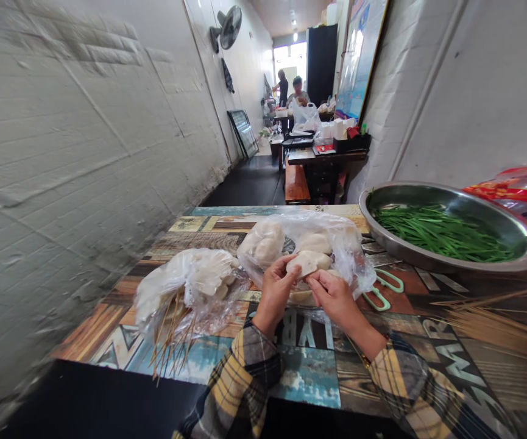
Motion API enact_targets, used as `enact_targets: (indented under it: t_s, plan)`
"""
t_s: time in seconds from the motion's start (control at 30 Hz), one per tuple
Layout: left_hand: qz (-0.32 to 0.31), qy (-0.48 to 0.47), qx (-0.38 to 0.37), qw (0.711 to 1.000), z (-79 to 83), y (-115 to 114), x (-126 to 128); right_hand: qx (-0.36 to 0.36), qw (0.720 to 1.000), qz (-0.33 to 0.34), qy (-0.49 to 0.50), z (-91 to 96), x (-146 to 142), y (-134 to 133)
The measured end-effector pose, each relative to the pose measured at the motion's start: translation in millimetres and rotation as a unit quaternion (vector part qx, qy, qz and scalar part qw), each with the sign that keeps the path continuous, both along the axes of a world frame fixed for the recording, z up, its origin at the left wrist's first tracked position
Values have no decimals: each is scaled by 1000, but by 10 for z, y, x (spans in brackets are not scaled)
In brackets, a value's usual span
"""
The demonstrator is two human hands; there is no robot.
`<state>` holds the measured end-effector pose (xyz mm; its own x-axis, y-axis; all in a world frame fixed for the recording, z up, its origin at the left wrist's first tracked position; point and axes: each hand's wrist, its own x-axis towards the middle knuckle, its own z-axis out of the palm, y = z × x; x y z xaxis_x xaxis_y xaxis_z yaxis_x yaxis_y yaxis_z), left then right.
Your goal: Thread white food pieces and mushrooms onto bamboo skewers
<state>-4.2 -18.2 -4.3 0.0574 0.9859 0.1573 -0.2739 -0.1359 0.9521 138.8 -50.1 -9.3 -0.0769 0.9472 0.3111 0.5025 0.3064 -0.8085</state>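
Both hands meet over the middle of the surface (304, 390), pinching one flat, pale slice (303, 263) between them; the left hand (276, 289) has thumb and fingers closed on its left side, while the right hand (335, 297) grips its near right edge with the fingertips; the slice is held up above an open clear bag (353, 244) with more pale pieces in it; whether a thin stick is also in the right fingers, I cannot tell; the step in hand seems to be handling a single slice, and the next move would call for a light, even pinch from both sides, as so thin a piece could tear or bend; to the left, thin sticks (172, 341) lie against a second bag (211, 274) of pale pieces; to the right, green-handled scissors (387, 286) lie just beside the open bag, near a metal basin (455, 265) of green leaves (441, 231).
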Motion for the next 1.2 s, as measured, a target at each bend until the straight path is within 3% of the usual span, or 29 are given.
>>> enact_targets:
  t_s: [0.37,0.5,0.87,1.2]
  plan:
    - [0,-46,-9,999,-61,37,-20,-66,993,53,77,-18,3,-25]
    - [15,-21,10,1000,-60,28,-15,-81,992,51,87,-49,-4,-16]
    - [46,81,90,992,-111,56,-8,-64,997,10,43,-39,-8,-10]
    - [20,36,47,998,-79,45,17,-11,1000,2,15,-24,4,26]
